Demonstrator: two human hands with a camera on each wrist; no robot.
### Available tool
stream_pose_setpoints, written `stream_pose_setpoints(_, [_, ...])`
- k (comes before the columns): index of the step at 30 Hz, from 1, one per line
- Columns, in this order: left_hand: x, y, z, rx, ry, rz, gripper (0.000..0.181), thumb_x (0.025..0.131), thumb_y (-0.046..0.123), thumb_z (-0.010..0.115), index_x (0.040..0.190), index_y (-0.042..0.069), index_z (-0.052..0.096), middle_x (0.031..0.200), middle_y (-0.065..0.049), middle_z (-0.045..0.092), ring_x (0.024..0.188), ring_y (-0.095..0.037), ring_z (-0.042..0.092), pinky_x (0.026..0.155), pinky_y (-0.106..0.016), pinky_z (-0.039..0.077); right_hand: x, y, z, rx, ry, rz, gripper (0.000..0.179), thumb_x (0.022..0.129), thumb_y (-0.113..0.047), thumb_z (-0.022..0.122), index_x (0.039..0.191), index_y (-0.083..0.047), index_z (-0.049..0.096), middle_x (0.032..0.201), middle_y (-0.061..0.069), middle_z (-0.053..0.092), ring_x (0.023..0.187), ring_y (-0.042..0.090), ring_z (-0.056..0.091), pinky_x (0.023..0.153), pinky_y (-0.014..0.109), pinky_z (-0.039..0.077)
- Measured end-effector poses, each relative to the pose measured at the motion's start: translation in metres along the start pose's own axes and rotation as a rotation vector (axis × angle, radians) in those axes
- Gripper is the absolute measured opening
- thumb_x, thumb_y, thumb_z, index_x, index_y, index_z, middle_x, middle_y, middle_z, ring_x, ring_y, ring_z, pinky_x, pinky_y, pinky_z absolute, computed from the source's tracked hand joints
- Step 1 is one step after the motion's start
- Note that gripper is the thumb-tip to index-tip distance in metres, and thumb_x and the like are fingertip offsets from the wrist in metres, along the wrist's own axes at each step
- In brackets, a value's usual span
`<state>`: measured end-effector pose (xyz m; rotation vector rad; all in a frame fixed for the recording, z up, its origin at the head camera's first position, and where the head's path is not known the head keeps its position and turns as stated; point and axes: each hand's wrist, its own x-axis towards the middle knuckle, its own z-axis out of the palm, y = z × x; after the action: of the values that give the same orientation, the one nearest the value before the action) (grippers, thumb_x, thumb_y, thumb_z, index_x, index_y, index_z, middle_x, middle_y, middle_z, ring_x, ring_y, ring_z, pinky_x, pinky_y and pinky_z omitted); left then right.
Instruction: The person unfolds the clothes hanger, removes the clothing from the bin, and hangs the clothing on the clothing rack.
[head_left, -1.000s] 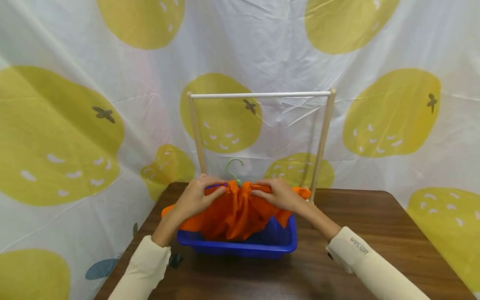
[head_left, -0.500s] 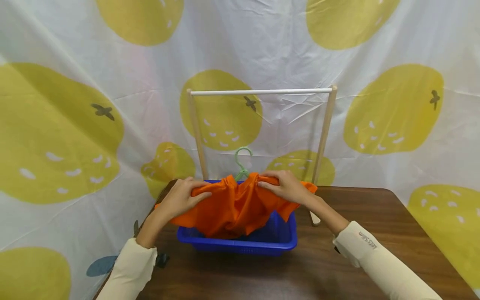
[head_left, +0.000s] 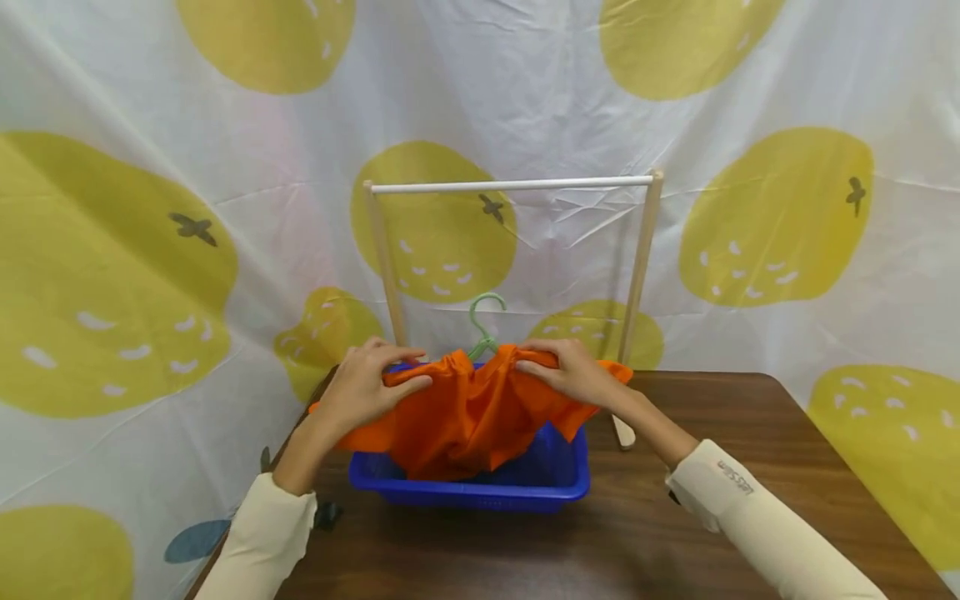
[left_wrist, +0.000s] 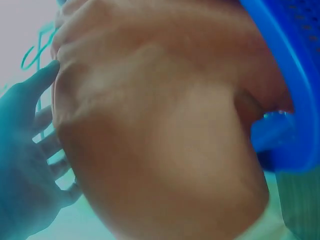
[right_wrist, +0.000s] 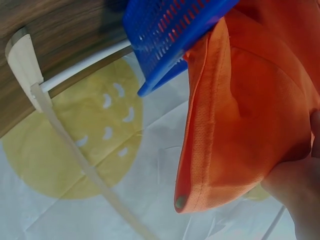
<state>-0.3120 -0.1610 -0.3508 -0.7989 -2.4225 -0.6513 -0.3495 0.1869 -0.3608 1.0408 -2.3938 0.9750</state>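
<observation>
An orange garment (head_left: pixel 468 412) on a green hanger (head_left: pixel 483 323) is held up over a blue basket (head_left: pixel 480 487) on the brown table. My left hand (head_left: pixel 367 387) grips the garment's left shoulder. At its right shoulder my right hand (head_left: pixel 570 371) grips the cloth. The hanger's hook sticks up between the hands. In the right wrist view the orange garment (right_wrist: pixel 245 115) hangs beside the basket's rim (right_wrist: pixel 165 35). The left wrist view is filled by the back of my left hand (left_wrist: pixel 150 130), with the blue basket (left_wrist: pixel 295 75) at the right.
A small wooden rack with a white top bar (head_left: pixel 510 185) stands behind the basket; its right foot (head_left: pixel 622 429) rests on the table (head_left: pixel 750 450). A white curtain with yellow fruit prints hangs all around. A dark small object (head_left: pixel 327 515) lies by my left sleeve.
Both hands have lifted the orange garment a little higher out of the basket and spread its shoulders apart; the hanger hook has risen with it.
</observation>
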Motion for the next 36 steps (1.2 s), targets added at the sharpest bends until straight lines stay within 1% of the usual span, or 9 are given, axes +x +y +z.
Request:
stream_pose_setpoints(4, [-0.005, -0.007, -0.011, -0.009, 0.005, -0.017, 0.038, 0.088, 0.04, 0.084, 0.12, 0.02, 0.08, 0.101, 0.003, 0.074, 0.099, -0.022, 0.06, 0.089, -0.047, 0.04, -0.002, 0.003, -0.007, 0.011, 0.009, 0.028, 0.025, 0.098, -0.021, 0.075, 0.118, -0.008, 0.078, 0.113, 0.008, 0.077, 0.101, 0.022, 0.073, 0.086, 0.04, 0.057])
stream_pose_setpoints(6, [-0.006, -0.01, -0.015, -0.025, -0.007, -0.018, 0.033, 0.09, 0.036, 0.083, 0.118, 0.019, 0.08, 0.101, 0.001, 0.075, 0.097, -0.023, 0.062, 0.087, -0.046, 0.044, -0.002, 0.005, -0.01, 0.007, 0.014, 0.034, 0.026, 0.098, -0.021, 0.075, 0.12, -0.006, 0.077, 0.114, 0.008, 0.077, 0.1, 0.022, 0.072, 0.085, 0.039, 0.056])
stream_pose_setpoints(11, [-0.004, -0.015, -0.015, -0.089, -0.042, -0.009, 0.023, 0.094, 0.024, 0.08, 0.114, 0.014, 0.082, 0.099, -0.005, 0.076, 0.085, -0.019, 0.065, 0.07, -0.035, 0.05, 0.003, 0.009, -0.013, -0.012, 0.016, -0.006, 0.023, 0.098, -0.022, 0.075, 0.117, -0.008, 0.078, 0.107, 0.005, 0.078, 0.081, 0.014, 0.067, 0.072, 0.031, 0.053])
stream_pose_setpoints(14, [-0.001, -0.015, -0.012, -0.127, -0.042, -0.006, 0.021, 0.095, 0.021, 0.079, 0.114, 0.012, 0.081, 0.1, -0.005, 0.077, 0.084, -0.017, 0.066, 0.07, -0.034, 0.05, 0.006, 0.007, -0.016, -0.018, 0.008, -0.014, 0.024, 0.098, -0.022, 0.075, 0.117, -0.008, 0.078, 0.105, 0.005, 0.078, 0.075, 0.013, 0.064, 0.067, 0.03, 0.051])
stream_pose_setpoints(18, [0.005, -0.012, -0.009, -0.166, -0.042, -0.004, 0.022, 0.096, 0.02, 0.077, 0.115, 0.012, 0.081, 0.107, -0.005, 0.078, 0.092, -0.02, 0.07, 0.076, -0.037, 0.055, 0.009, 0.004, -0.02, -0.01, 0.0, -0.003, 0.024, 0.098, -0.023, 0.075, 0.118, -0.008, 0.078, 0.107, 0.006, 0.078, 0.08, 0.015, 0.067, 0.07, 0.031, 0.052])
stream_pose_setpoints(21, [0.009, -0.007, -0.008, -0.193, -0.056, 0.0, 0.023, 0.097, 0.02, 0.076, 0.117, 0.009, 0.08, 0.11, -0.008, 0.077, 0.097, -0.024, 0.072, 0.08, -0.041, 0.057, 0.01, 0.005, -0.022, -0.024, -0.005, -0.001, 0.025, 0.098, -0.024, 0.076, 0.118, -0.009, 0.078, 0.11, 0.006, 0.077, 0.09, 0.017, 0.07, 0.077, 0.034, 0.054])
stream_pose_setpoints(28, [0.018, -0.004, -0.003, -0.203, -0.065, -0.009, 0.023, 0.099, 0.021, 0.074, 0.117, 0.008, 0.079, 0.113, -0.01, 0.077, 0.104, -0.028, 0.072, 0.088, -0.048, 0.057, 0.012, 0.009, -0.024, -0.028, 0.022, 0.009, 0.025, 0.096, -0.022, 0.077, 0.117, -0.009, 0.078, 0.11, 0.006, 0.077, 0.099, 0.023, 0.071, 0.085, 0.042, 0.055])
stream_pose_setpoints(32, [0.025, -0.007, -0.002, -0.183, -0.053, -0.028, 0.023, 0.098, 0.021, 0.074, 0.116, 0.008, 0.08, 0.112, -0.011, 0.077, 0.105, -0.03, 0.071, 0.089, -0.049, 0.056, 0.013, 0.008, -0.029, 0.003, 0.086, -0.043, 0.028, 0.094, -0.015, 0.08, 0.12, -0.007, 0.075, 0.115, 0.008, 0.076, 0.111, 0.027, 0.069, 0.094, 0.047, 0.054])
stream_pose_setpoints(36, [0.037, -0.011, -0.004, -0.165, 0.005, -0.016, 0.022, 0.098, 0.02, 0.075, 0.114, 0.006, 0.08, 0.109, -0.014, 0.077, 0.102, -0.033, 0.071, 0.088, -0.05, 0.056, 0.014, 0.003, -0.038, -0.013, 0.19, -0.111, 0.036, 0.09, -0.009, 0.082, 0.124, -0.004, 0.072, 0.123, 0.009, 0.073, 0.119, 0.03, 0.065, 0.101, 0.048, 0.05])
